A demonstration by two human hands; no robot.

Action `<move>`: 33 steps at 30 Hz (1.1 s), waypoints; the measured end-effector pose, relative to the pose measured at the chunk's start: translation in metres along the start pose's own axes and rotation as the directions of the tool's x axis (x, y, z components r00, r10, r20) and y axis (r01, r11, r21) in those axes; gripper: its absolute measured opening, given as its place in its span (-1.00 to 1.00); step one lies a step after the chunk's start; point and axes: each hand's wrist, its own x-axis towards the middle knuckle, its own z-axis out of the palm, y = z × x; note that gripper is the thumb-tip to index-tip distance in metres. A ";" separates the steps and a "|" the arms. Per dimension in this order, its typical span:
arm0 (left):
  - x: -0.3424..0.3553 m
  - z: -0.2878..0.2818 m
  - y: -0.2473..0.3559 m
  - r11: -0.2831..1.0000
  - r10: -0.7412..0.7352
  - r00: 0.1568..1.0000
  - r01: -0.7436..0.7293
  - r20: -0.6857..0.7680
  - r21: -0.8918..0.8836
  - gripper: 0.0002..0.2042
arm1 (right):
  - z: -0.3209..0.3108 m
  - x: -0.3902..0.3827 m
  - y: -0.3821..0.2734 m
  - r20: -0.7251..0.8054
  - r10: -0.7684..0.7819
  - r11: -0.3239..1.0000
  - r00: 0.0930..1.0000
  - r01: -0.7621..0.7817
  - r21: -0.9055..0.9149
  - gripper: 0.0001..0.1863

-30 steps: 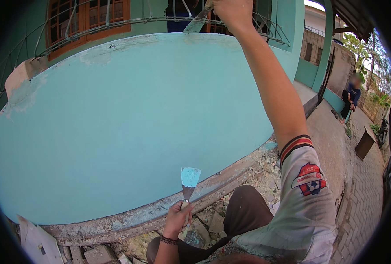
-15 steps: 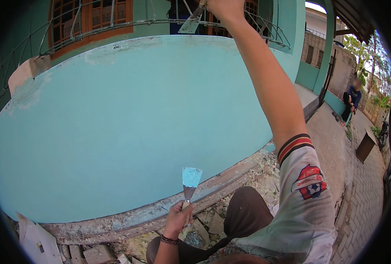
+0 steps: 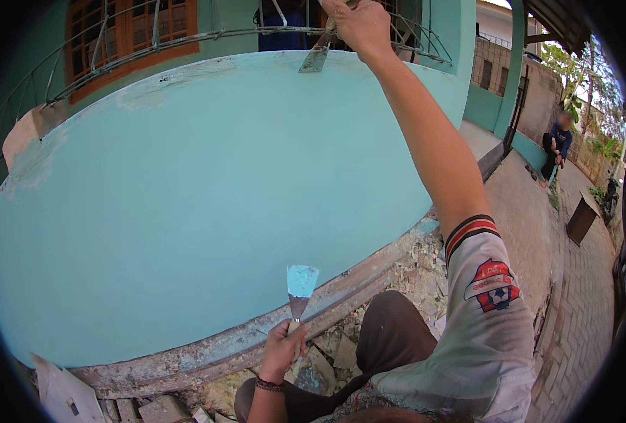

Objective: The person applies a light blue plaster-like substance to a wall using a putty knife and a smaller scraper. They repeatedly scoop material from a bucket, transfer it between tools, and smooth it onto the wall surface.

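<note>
A low turquoise wall (image 3: 207, 190) curves across the view in front of me. My right hand (image 3: 359, 27) is raised to its top edge, closed around the handle of a scraper (image 3: 316, 58). That scraper's wide blade points down and lies over the upper part of the wall. Low in front of my body, my left hand (image 3: 283, 350) grips a second scraper (image 3: 299, 307) by its handle, blade up. Light blue paste or paint coats the top of this second blade.
Metal railing bars (image 3: 221, 34) run above the wall, before an orange-framed window (image 3: 133, 32). Broken rubble (image 3: 345, 349) lies by my knees, and a white sheet (image 3: 63, 391) at lower left. At right, a person (image 3: 558, 141) sits beside a paved path; a brown box-like object (image 3: 582, 218) stands there.
My right hand's scraper has come down from above the wall's top edge onto its upper face. The left hand still holds its scraper in nearly the same place. The view has shifted slightly.
</note>
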 end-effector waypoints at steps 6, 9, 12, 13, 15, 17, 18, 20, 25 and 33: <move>-0.002 0.001 0.002 0.999 -0.003 1.000 0.004 -0.030 0.032 -0.88 | -0.013 0.005 -0.001 -0.120 0.043 0.992 0.992 -0.028 0.126 -0.57; 0.000 0.000 0.004 0.999 -0.019 0.999 0.021 -0.043 0.040 -0.87 | -0.030 0.004 0.000 -0.094 0.067 0.992 0.993 -0.056 0.112 -0.54; -0.001 0.000 0.007 0.998 -0.038 0.997 0.042 -0.062 0.053 -0.86 | -0.022 -0.004 0.011 0.007 0.041 0.983 0.999 -0.042 0.180 -0.53; 0.000 0.001 0.006 0.997 -0.044 0.997 0.047 -0.066 0.053 -0.86 | -0.015 -0.004 0.015 -0.017 -0.007 0.995 1.000 0.008 0.099 -0.54; 0.000 0.002 0.007 0.996 -0.060 0.996 0.064 -0.061 0.058 -0.86 | -0.010 -0.001 0.021 -0.010 0.026 0.999 1.000 -0.026 0.034 -0.58; -0.001 0.005 0.011 0.995 -0.083 0.996 0.085 -0.046 0.056 -0.85 | -0.007 0.005 0.025 -0.048 0.040 0.993 0.998 -0.034 0.112 -0.58; -0.001 0.008 0.013 0.994 -0.084 0.995 0.087 -0.048 0.065 -0.85 | -0.007 0.008 0.028 -0.066 0.047 0.988 0.997 -0.037 0.151 -0.58; -0.002 0.010 0.015 0.992 -0.091 0.994 0.096 -0.059 0.082 -0.84 | -0.013 0.014 0.023 -0.108 0.050 0.993 0.993 -0.037 0.116 -0.55; -0.003 0.001 0.005 0.996 -0.051 0.996 0.057 -0.078 0.070 -0.85 | -0.038 0.011 0.015 -0.094 0.085 0.921 0.992 -0.042 0.387 -0.64; 0.002 -0.004 -0.006 0.999 -0.020 0.996 0.024 -0.087 0.046 -0.86 | -0.069 -0.088 0.007 0.267 0.238 0.644 0.934 -0.358 0.676 -0.60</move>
